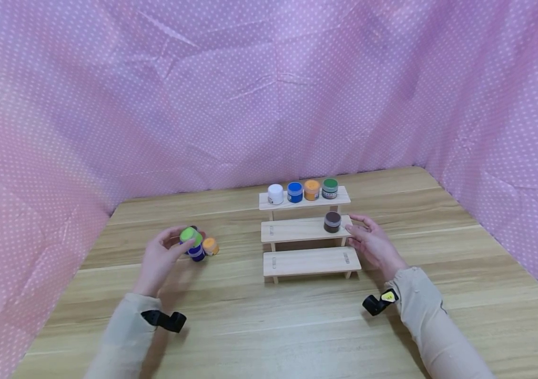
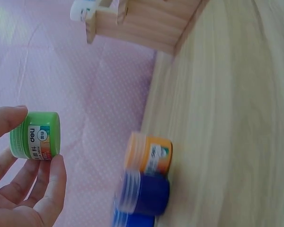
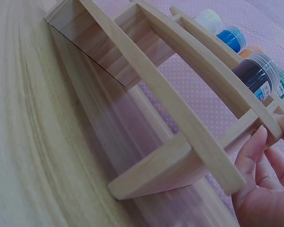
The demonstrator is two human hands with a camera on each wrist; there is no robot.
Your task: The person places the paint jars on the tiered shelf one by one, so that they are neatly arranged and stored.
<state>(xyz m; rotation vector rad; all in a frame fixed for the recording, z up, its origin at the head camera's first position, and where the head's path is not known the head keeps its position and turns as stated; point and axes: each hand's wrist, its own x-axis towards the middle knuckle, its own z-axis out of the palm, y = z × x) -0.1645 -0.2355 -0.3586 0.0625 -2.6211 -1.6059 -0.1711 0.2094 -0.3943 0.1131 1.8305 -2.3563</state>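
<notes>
My left hand (image 1: pixel 160 260) holds a light green paint jar (image 2: pixel 45 135) between thumb and fingers, above a small group of jars on the left of the table. An orange jar (image 2: pixel 154 153) and a dark blue jar (image 2: pixel 154 194) stand close by in the left wrist view. On the right, my right hand (image 1: pixel 374 245) pinches the right end of the middle step of a three-step wooden stand (image 1: pixel 292 229). Right beside those fingers, a dark brown jar (image 1: pixel 332 222) stands on that step.
Along the stand's top step, from left to right, are a white jar (image 1: pixel 275 195), a blue jar (image 1: pixel 294 192), an orange jar (image 1: pixel 312 190) and a dark green jar (image 1: pixel 330 188). A pink dotted cloth (image 1: pixel 259 105) hangs behind the wooden table (image 1: pixel 269 326).
</notes>
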